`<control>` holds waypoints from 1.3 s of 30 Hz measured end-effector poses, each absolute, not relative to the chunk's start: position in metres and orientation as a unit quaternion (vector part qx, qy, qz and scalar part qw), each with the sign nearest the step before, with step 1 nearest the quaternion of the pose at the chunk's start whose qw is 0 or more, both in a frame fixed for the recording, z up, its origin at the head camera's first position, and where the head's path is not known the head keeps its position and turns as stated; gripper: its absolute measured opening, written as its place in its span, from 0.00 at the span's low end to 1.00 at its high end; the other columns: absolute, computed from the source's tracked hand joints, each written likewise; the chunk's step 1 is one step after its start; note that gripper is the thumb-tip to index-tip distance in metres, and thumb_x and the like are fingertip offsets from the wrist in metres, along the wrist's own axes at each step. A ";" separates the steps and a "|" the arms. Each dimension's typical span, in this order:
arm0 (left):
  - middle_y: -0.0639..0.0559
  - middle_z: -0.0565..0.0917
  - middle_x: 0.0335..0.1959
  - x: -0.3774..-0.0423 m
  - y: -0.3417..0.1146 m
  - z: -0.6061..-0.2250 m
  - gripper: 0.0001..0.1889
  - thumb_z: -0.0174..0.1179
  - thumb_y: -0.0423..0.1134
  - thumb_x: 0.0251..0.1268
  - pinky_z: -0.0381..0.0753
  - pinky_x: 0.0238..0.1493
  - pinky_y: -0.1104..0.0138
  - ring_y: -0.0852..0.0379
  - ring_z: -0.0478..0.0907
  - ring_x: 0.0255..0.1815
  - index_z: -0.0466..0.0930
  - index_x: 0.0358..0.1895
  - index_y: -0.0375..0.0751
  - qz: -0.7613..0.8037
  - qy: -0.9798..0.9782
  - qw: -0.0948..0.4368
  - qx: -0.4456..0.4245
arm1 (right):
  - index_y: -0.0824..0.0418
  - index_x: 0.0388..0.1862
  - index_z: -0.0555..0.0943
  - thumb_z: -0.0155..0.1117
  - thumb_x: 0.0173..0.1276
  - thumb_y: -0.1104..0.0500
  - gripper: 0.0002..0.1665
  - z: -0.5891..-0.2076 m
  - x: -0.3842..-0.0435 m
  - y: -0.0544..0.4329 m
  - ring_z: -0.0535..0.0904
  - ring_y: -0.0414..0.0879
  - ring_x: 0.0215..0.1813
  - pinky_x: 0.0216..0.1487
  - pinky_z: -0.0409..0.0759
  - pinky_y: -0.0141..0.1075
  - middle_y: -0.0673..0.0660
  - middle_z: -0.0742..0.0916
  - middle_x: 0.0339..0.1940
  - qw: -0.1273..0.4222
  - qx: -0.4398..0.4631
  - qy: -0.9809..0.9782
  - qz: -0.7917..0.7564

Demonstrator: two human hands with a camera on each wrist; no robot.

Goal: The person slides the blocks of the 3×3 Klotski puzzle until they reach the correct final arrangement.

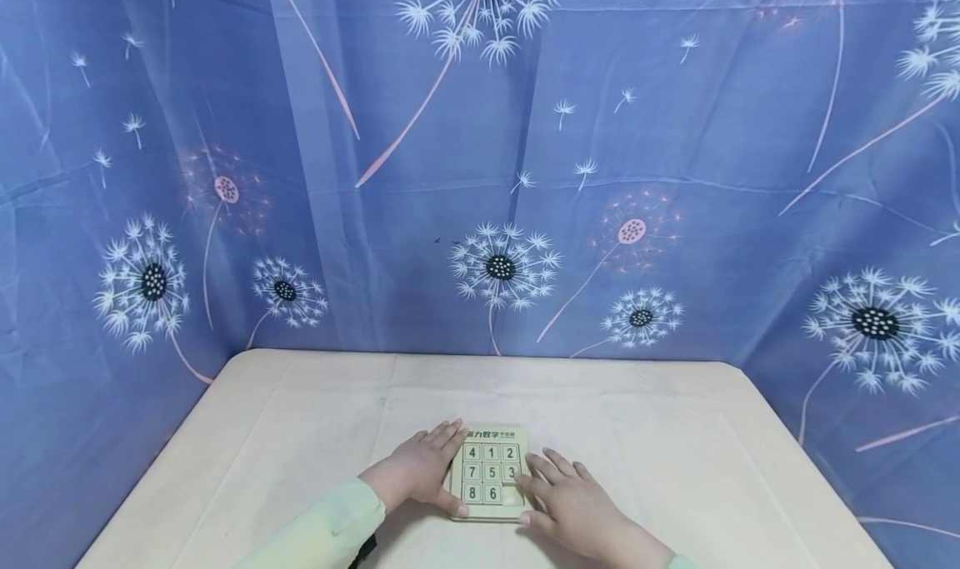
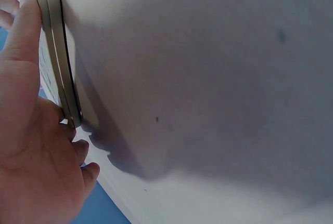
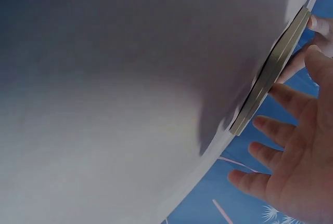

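Observation:
A pale green sliding number puzzle [image 1: 489, 515] lies flat on the table. Its tiles read 4, 1, 2, then 7, 5, 3, then 8 and 6, with the gap at the lower right. My left hand [image 1: 422, 466] grips the puzzle's left side, thumb at the near left corner and fingers along the far left edge. From the right, my right hand [image 1: 576, 501] reaches in with fingers spread, its index fingertip at the 3 tile [image 1: 511, 471]. In the right wrist view the puzzle's side edge [image 3: 270, 73] shows close by the fingertips.
The puzzle is near the front of a cream-covered table [image 1: 315, 419]. Blue cloth [image 1: 420, 219] printed with dandelions hangs behind the table and along both sides. Light green sleeves [image 1: 330, 523] cover the forearms.

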State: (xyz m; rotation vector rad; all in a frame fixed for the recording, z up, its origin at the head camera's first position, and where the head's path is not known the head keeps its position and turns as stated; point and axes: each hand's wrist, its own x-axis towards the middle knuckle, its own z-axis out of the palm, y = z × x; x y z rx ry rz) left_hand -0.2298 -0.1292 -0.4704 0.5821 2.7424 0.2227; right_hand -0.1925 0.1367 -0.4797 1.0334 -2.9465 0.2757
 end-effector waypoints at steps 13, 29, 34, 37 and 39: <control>0.45 0.57 0.84 -0.229 -0.128 -0.473 0.63 0.73 0.72 0.45 0.60 0.84 0.49 0.46 0.54 0.86 0.56 0.81 0.39 0.071 0.962 0.156 0.210 | 0.52 0.66 0.80 0.56 0.72 0.30 0.36 -0.478 -0.197 0.138 0.73 0.66 0.74 0.64 0.77 0.71 0.62 0.79 0.73 -0.005 0.344 -0.936 0.080; 0.44 0.57 0.85 -0.231 -0.128 -0.468 0.64 0.73 0.71 0.46 0.60 0.85 0.50 0.45 0.54 0.86 0.55 0.81 0.39 0.061 0.964 0.154 0.206 | 0.49 0.69 0.79 0.54 0.76 0.35 0.31 -0.467 -0.202 0.128 0.72 0.62 0.76 0.71 0.76 0.63 0.59 0.78 0.75 0.013 0.388 -0.918 0.079; 0.44 0.57 0.84 -0.231 -0.127 -0.468 0.64 0.74 0.71 0.45 0.61 0.84 0.50 0.46 0.55 0.86 0.56 0.81 0.39 0.053 0.966 0.148 0.206 | 0.43 0.69 0.79 0.53 0.76 0.34 0.29 -0.468 -0.199 0.125 0.70 0.63 0.78 0.70 0.75 0.66 0.57 0.77 0.77 -0.011 0.396 -0.915 0.076; 0.44 0.58 0.84 -0.230 -0.127 -0.468 0.64 0.73 0.72 0.44 0.61 0.84 0.50 0.46 0.55 0.86 0.56 0.81 0.39 0.051 0.966 0.150 0.205 | 0.40 0.68 0.79 0.54 0.76 0.34 0.28 -0.469 -0.197 0.124 0.69 0.62 0.78 0.70 0.75 0.67 0.55 0.76 0.77 -0.022 0.399 -0.914 0.066; 0.44 0.58 0.84 -0.230 -0.126 -0.468 0.64 0.73 0.72 0.44 0.61 0.84 0.50 0.46 0.55 0.86 0.57 0.81 0.39 0.051 0.966 0.152 0.204 | 0.38 0.68 0.80 0.55 0.75 0.33 0.27 -0.470 -0.196 0.124 0.69 0.61 0.78 0.70 0.76 0.67 0.54 0.76 0.77 -0.026 0.398 -0.915 0.061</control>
